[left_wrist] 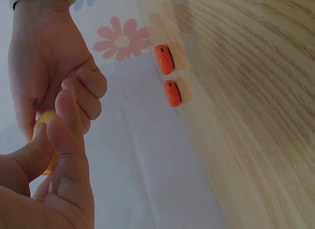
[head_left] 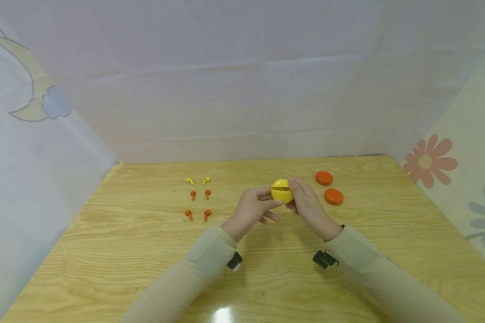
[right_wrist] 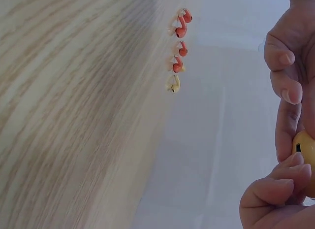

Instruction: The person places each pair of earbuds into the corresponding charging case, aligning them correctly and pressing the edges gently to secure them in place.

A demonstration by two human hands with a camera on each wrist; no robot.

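Both hands hold a round yellow earbud case (head_left: 282,196) above the table, its lid partly raised with a dark gap across the middle in the head view. My left hand (head_left: 251,207) pinches the case's left side between thumb and fingers. On the right side, my right hand (head_left: 310,208) grips it with the thumb up near the lid. In the left wrist view, fingers cover most of the yellow case (left_wrist: 51,162). A small dark port shows on the case (right_wrist: 306,162) in the right wrist view.
Two yellow earbuds (head_left: 206,180) lie at the back left of the wooden table (head_left: 145,251). Two pairs of orange earbuds (head_left: 208,214) are nearer. To the right of the hands sit two closed orange-red cases (head_left: 333,196). Cloth walls (head_left: 242,89) stand behind and beside the table.
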